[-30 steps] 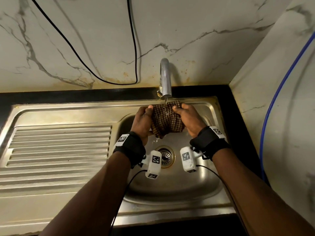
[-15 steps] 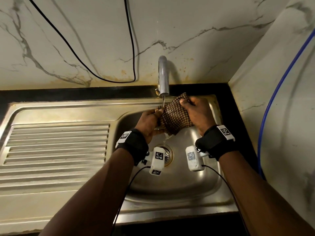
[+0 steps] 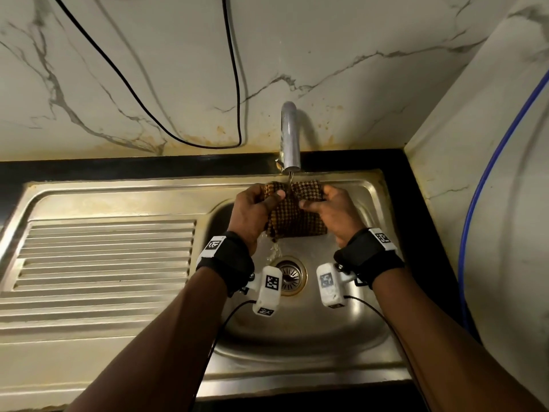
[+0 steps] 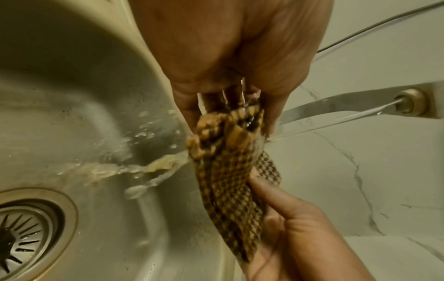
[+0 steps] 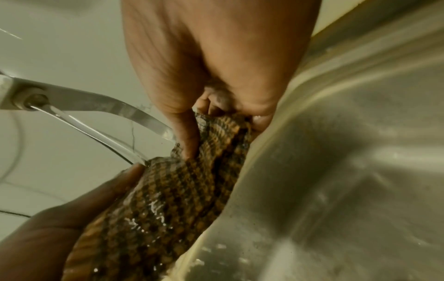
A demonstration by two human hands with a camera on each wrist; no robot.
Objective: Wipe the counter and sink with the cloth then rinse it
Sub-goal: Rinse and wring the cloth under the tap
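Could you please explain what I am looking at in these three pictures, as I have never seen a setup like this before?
No machine here: a person wears three cameras. The head view looks down at a steel sink with a ribbed draining board. The other two views come from white cameras strapped to the wrists, looking along the fingers. The left hand and right hand both grip a brown checked cloth under water running from the tap. Murky water falls off the cloth toward the drain.
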